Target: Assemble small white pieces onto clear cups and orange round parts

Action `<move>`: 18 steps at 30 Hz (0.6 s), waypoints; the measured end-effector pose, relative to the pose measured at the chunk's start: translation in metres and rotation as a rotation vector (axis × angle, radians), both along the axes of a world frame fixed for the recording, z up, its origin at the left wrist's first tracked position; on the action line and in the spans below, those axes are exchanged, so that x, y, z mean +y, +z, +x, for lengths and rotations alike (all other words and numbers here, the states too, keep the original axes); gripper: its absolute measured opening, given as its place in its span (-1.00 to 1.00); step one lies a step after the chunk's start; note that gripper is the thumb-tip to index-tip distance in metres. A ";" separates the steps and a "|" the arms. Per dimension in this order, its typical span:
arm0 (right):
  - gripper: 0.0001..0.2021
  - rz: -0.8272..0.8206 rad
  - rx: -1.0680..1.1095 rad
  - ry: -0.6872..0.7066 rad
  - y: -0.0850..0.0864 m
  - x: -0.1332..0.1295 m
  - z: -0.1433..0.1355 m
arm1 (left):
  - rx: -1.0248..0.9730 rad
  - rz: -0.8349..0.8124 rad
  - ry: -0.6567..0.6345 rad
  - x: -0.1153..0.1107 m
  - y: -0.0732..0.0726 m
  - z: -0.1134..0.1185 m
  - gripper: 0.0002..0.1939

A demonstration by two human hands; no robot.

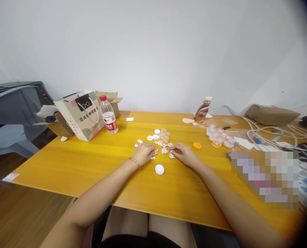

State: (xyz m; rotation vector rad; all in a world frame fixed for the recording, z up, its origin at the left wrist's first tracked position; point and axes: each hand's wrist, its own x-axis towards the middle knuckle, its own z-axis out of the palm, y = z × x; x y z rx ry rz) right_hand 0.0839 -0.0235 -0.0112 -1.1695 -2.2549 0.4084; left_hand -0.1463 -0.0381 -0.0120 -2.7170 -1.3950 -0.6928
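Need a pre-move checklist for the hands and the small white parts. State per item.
1. Both hands at the parts: ok, left hand and right hand are on opposite sides of the small white parts.
2. Firm pinch on a part: cannot tell, fingertips too small in view.
3. Parts neatly lined up: not ok, they lie scattered.
4. Nearest round white piece clear of both hands: ok.
5. Water bottle upright and capped: ok.
6. Orange disc apart from the right hand: ok.
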 end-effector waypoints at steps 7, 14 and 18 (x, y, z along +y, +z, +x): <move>-0.87 0.001 0.016 0.061 0.008 -0.005 -0.002 | -0.236 -0.080 -0.011 -0.003 0.002 0.001 -0.89; -0.83 -0.253 0.664 -0.060 0.010 -0.011 -0.017 | -0.506 -0.183 0.067 -0.001 0.002 -0.001 -0.94; -0.81 -0.583 1.011 -0.035 0.011 -0.015 -0.023 | -0.597 -0.259 0.115 -0.001 0.001 -0.002 -0.90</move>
